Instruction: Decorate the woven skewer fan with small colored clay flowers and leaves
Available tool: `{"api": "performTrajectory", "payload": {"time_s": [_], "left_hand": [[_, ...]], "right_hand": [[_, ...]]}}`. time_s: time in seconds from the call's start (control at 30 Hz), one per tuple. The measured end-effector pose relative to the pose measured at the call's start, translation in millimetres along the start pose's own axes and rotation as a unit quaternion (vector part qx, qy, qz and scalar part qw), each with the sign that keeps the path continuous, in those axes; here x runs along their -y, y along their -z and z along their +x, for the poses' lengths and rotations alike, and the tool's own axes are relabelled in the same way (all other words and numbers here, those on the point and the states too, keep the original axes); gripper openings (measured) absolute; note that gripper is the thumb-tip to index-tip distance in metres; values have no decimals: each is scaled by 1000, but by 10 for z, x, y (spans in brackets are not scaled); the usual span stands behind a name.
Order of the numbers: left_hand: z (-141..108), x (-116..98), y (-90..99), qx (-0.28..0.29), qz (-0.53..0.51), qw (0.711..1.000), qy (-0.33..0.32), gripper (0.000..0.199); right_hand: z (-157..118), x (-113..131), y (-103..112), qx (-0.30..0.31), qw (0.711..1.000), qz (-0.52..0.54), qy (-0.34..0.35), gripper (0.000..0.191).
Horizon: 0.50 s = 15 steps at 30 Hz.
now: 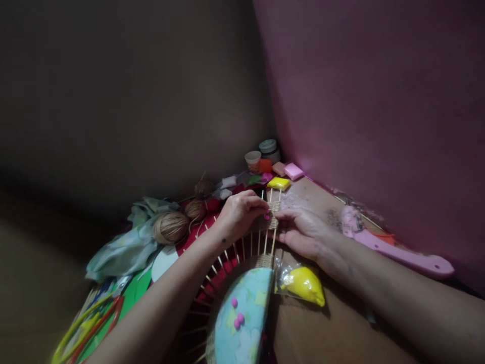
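A round basket frame (pixel 242 303) with a light blue patterned base and many thin upright wooden sticks lies in front of me. A band of tan woven cord (pixel 273 215) runs across the stick tips at its far end. My left hand (pixel 240 212) pinches the cord at the sticks from the left. My right hand (pixel 303 232) rests against the same woven band from the right, fingers closed on it.
Balls of tan twine (pixel 170 227) and a pale cloth (pixel 129 247) lie to the left. A yellow bag (pixel 305 285) sits by my right wrist. A pink tool (pixel 397 253) lies along the pink wall. Clay packets (pixel 278 183) and cups (pixel 253 162) fill the corner.
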<state>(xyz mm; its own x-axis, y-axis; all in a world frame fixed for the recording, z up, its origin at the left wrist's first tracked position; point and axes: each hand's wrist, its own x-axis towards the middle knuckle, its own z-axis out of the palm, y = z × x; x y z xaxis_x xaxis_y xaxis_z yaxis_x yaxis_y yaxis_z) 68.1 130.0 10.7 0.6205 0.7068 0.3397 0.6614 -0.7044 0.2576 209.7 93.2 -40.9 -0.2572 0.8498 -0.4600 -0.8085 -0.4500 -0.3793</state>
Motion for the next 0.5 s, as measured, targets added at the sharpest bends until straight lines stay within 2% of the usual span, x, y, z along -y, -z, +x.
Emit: {"api": "performTrajectory", "payload": {"time_s": [0.3, 0.5], "left_hand": [[-28, 36, -36, -6, 21, 999, -39, 10], [-90, 89, -55, -1, 42, 994, -98, 18]], "right_hand": [[-43, 5, -44, -6, 1000, 3, 4, 21], [-92, 12, -83, -10, 1000, 2, 7, 22]]}}
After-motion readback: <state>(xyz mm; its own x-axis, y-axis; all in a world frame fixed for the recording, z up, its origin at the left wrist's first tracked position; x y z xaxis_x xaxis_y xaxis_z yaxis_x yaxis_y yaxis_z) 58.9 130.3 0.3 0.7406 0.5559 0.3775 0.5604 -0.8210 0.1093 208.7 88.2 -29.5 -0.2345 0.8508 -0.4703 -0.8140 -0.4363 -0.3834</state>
